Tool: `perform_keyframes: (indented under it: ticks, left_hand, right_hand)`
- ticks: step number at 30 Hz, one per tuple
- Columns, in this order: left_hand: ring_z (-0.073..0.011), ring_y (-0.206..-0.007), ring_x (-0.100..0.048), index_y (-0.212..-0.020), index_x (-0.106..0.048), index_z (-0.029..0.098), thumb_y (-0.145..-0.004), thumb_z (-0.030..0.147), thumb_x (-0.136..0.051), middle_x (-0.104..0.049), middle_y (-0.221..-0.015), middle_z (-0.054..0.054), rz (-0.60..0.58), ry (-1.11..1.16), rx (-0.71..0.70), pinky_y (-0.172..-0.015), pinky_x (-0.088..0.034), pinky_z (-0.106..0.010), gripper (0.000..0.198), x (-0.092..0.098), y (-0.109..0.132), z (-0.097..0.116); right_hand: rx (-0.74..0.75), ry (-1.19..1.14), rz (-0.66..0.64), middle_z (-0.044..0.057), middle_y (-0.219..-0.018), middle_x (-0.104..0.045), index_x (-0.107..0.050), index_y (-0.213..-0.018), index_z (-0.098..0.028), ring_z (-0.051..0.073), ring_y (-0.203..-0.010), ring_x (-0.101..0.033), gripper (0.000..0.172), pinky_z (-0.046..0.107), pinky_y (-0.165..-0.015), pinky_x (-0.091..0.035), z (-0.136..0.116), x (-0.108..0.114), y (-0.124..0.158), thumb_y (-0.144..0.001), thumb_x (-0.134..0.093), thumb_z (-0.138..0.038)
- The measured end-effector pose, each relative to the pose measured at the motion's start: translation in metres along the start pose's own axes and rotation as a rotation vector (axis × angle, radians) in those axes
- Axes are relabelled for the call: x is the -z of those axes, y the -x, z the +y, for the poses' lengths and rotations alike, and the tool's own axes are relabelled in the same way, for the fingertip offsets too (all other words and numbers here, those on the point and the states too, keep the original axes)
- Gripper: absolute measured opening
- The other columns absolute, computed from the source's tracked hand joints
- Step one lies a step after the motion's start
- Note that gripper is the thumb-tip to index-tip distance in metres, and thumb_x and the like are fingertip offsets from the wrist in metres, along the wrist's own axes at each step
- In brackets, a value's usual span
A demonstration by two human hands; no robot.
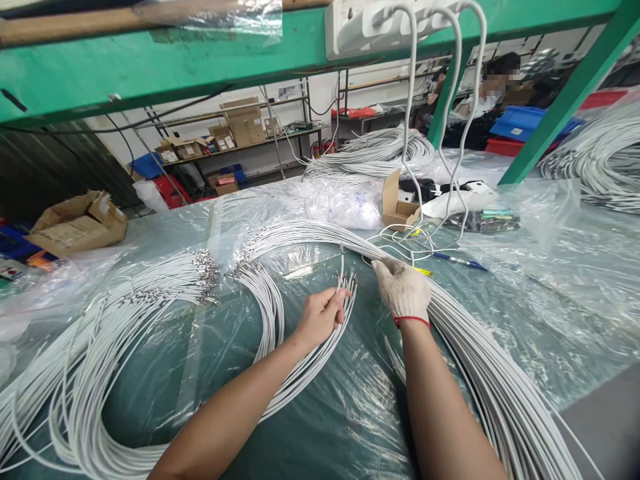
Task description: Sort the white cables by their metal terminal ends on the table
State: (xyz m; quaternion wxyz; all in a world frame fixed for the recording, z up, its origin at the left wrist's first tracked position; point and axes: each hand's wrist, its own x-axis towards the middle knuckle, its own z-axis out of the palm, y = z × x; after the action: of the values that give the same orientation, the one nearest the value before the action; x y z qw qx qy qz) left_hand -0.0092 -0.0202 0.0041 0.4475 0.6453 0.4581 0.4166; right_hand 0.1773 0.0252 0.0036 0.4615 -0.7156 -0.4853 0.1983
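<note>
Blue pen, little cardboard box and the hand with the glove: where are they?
blue pen (459, 261), head view, middle of its barrel.
little cardboard box (397, 212), head view, its front wall.
right hand (403, 288), head view, back of the white knit glove.

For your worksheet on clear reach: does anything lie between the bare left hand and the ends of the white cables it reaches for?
Nothing visible does. The left hand already pinches the cable ends; the gloved right hand rests apart on the thick cable bundle.
</note>
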Motion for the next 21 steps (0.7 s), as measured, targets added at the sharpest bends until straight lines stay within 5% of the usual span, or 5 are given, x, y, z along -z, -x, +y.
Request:
perform_keyframes:
  ticks: [2, 6, 10, 15, 21]
  left_hand:
    - [-0.0130, -0.050, -0.049, -0.083, -0.071, 0.019, -0.091, 0.053, -0.049, -0.052, -0.048, 0.003, -0.027, 0.004, 0.026, -0.063, -0.044, -0.026, 0.041, -0.001, 0.001, 0.001]
    - [-0.0157, -0.061, -0.060, -0.053, -0.058, 0.020, -0.092, 0.049, -0.049, -0.052, -0.044, 0.000, -0.009, -0.054, -0.040, -0.077, -0.046, -0.026, 0.049, -0.001, 0.002, 0.005]
    - [-0.0154, -0.055, -0.058, -0.050, -0.055, 0.021, -0.093, 0.047, -0.047, -0.052, -0.042, 0.000, 0.004, -0.111, -0.045, -0.073, -0.046, -0.026, 0.051, 0.000, 0.002, 0.008]
    - [-0.0118, -0.046, -0.049, -0.052, -0.056, 0.019, -0.094, 0.045, -0.046, -0.055, -0.045, 0.000, -0.038, -0.157, -0.021, -0.061, -0.042, -0.025, 0.050, 0.000, 0.002, 0.007]
    - [-0.0083, -0.040, -0.046, -0.087, -0.059, 0.018, -0.087, 0.041, -0.059, -0.064, -0.061, 0.002, -0.025, 0.058, 0.013, -0.046, -0.038, -0.021, 0.023, -0.003, 0.002, 0.007]
  right_hand:
    - [0.041, -0.027, -0.001, 0.015, -0.098, -0.075, -0.078, -0.093, -0.019, 0.037, -0.109, -0.063, 0.037, 0.046, -0.094, -0.044, -0.001, 0.000, -0.001, -0.081, -0.059, -0.049]
    - [0.073, -0.576, -0.171, 0.011, -0.096, -0.075, -0.076, -0.091, -0.016, 0.029, -0.098, -0.068, 0.042, 0.039, -0.088, -0.051, -0.009, -0.003, 0.004, -0.076, -0.067, -0.054]
    - [0.081, -0.909, -0.361, 0.009, -0.094, -0.076, -0.076, -0.089, -0.017, 0.026, -0.094, -0.069, 0.041, 0.038, -0.088, -0.054, -0.016, -0.002, 0.012, -0.066, -0.080, -0.051]
    - [0.161, -0.874, -0.566, 0.009, -0.103, -0.075, -0.076, -0.099, -0.019, 0.025, -0.098, -0.069, 0.040, 0.035, -0.088, -0.054, -0.018, 0.006, 0.018, -0.070, -0.079, -0.046]
    - [0.198, -0.747, -0.490, 0.009, -0.094, -0.076, -0.077, -0.092, -0.017, 0.025, -0.091, -0.069, 0.040, 0.036, -0.083, -0.054, -0.021, 0.007, 0.020, -0.072, -0.077, -0.052]
